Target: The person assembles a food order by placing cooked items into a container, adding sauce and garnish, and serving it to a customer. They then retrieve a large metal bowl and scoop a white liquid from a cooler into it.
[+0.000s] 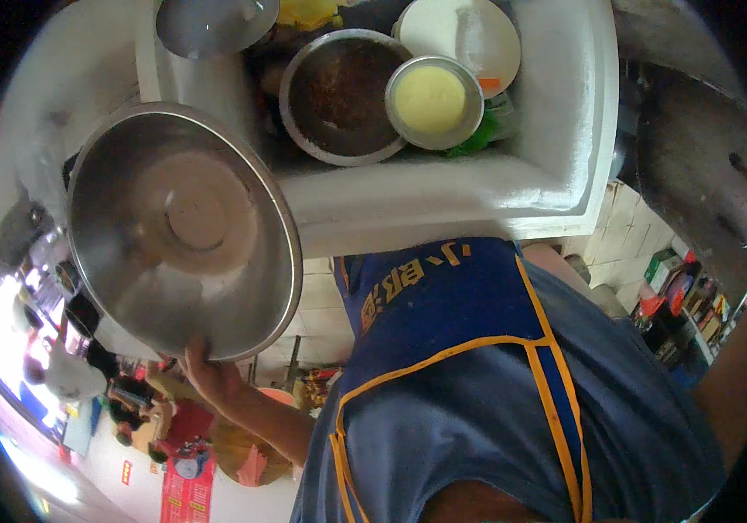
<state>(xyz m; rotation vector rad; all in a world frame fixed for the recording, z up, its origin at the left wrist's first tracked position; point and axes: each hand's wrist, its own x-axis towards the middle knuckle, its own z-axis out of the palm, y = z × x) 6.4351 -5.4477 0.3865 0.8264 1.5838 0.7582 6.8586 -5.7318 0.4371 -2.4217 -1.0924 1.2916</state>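
My left hand (210, 376) grips the near rim of a large stainless steel bowl (216, 294), thumb over the inner side. The bowl is tilted, and no food shows in it. Beyond it lies an open white chest freezer (412, 196). Inside stand a metal bowl with dark brown contents (347, 95), a small metal bowl of pale yellow contents (431, 99) overlapping its rim, and a round white lid or tub (478, 39) with an orange mark. A round metal lid or bowl (216, 26) is at the top left. My right hand is out of view; only the forearm shows at the right edge.
The freezer's front wall stands against my blue apron (439, 281). A dark metal surface (700, 150) lies to the right, with shelves of packages (694, 307) below it. Several people (72, 372) are at the far left, near a red table (190, 425) and a round wooden table (255, 451).
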